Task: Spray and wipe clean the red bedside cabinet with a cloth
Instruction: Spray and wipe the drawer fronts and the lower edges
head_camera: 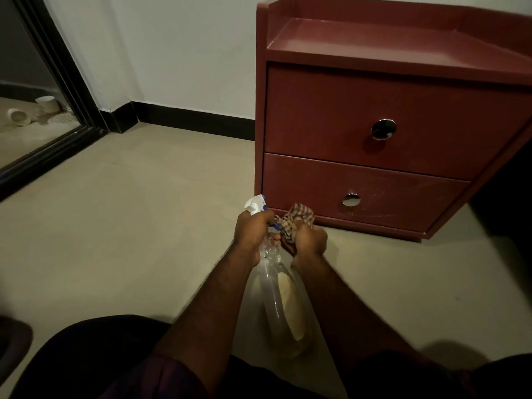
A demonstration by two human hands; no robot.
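Observation:
The red bedside cabinet stands on the floor at the upper right, with two shut drawers and a round metal knob on each. My left hand grips the neck of a clear spray bottle with a white and blue nozzle; the bottle's body runs down between my forearms. My right hand holds a bunched checked cloth right next to the nozzle. Both hands are low, just in front of the cabinet's bottom left corner.
A beige tiled floor spreads to the left. A black door frame and a white wall with black skirting lie behind. Two pale pots sit beyond the doorway. My dark-clothed legs fill the bottom edge.

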